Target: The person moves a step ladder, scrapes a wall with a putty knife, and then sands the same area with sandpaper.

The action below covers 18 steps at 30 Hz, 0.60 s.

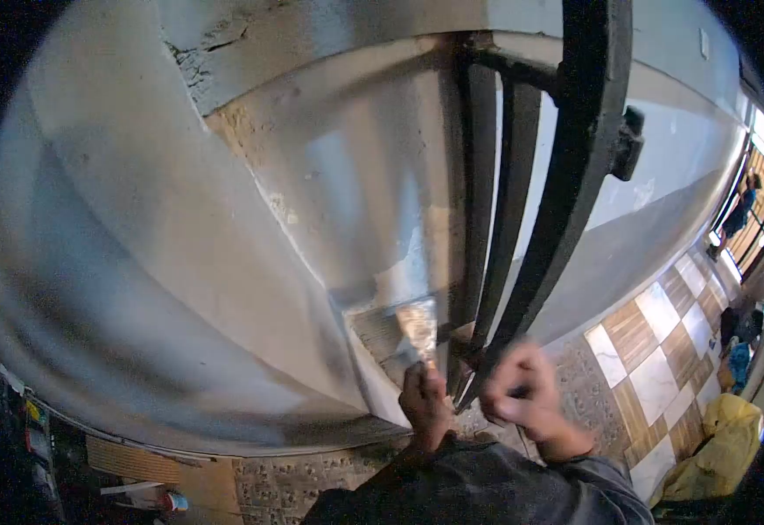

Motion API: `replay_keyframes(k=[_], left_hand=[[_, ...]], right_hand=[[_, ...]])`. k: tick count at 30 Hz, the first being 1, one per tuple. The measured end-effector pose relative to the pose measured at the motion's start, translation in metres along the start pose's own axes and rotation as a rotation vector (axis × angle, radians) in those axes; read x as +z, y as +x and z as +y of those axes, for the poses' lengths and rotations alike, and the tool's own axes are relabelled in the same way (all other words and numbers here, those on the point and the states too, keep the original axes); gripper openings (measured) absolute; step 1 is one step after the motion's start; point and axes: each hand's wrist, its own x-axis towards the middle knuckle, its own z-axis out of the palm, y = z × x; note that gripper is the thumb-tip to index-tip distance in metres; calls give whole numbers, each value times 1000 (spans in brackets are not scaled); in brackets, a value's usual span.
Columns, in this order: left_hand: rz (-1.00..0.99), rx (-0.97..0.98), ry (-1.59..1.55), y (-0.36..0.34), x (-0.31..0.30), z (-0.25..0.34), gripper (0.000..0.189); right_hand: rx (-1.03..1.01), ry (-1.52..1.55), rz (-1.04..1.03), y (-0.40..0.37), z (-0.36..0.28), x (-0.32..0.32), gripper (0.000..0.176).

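Nearest the camera, grey sleeves (487,481) lead up to both hands, low against the wall. The left hand (424,401) has its grip closed round the handle of a putty knife (417,331). The wide blade, smeared with pale filler, lies against the wall (224,245) just beside the black iron gate (565,175). The right hand (522,395) is blurred, with its fingers curled in close to a gate bar. I cannot tell whether its grip has hold of anything.

The blade sits in a tight corner between plaster and bars. It could catch the metal and skid, gouging the wet skim or smearing filler onto the gate. The cracked, flaking plaster higher up looks loose, and pressure nearby might bring more down.

Beyond the gate, the patterned tiled floor (653,359) runs back past a yellow bundle (723,437). Far off, another person (743,206) stands by a bright opening.
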Motion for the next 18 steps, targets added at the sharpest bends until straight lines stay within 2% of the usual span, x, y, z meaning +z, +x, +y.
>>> replay_keyframes(k=[1, 3, 4, 6, 7, 9, 10, 11, 13, 14, 15, 17, 18], left_hand=[[46, -75, 156, 4, 3, 28, 44], [47, -111, 29, 10, 3, 33, 39], [44, -102, 21, 13, 4, 33, 39], [39, 155, 118, 18, 5, 32, 33], [40, 158, 119, 18, 7, 39, 33], [-55, 224, 215, 21, 11, 53, 31], [-86, 135, 184, 23, 12, 57, 30], [-81, 149, 185, 24, 14, 63, 30], [-171, 65, 274, 24, 12, 79, 30], [-217, 83, 448, 26, 3, 66, 33], [-198, 95, 461, 27, 1, 53, 33], [-221, -311, 158, 23, -1, 52, 37], [-211, -249, 251, 24, 1, 61, 38]], right_hand=[[-76, -180, 10, 8, 32, -3, 29], [148, -195, 87, 3, 64, -2, 17], [138, -254, 135, 1, 90, -5, 17], [144, -296, 260, 2, 118, 1, 20], [143, -369, 254, 3, 124, 2, 25], [79, -323, 137, 12, 130, 2, 31], [79, -221, 82, 15, 128, 3, 37], [66, -217, 76, 18, 131, 0, 37], [186, -84, -50, 24, 153, -6, 40], [238, -79, -35, 28, 166, -5, 38], [228, -64, -54, 30, 176, -9, 38], [303, 128, 104, 33, 163, 0, 35], [234, 358, 136, 42, 150, 6, 34]])
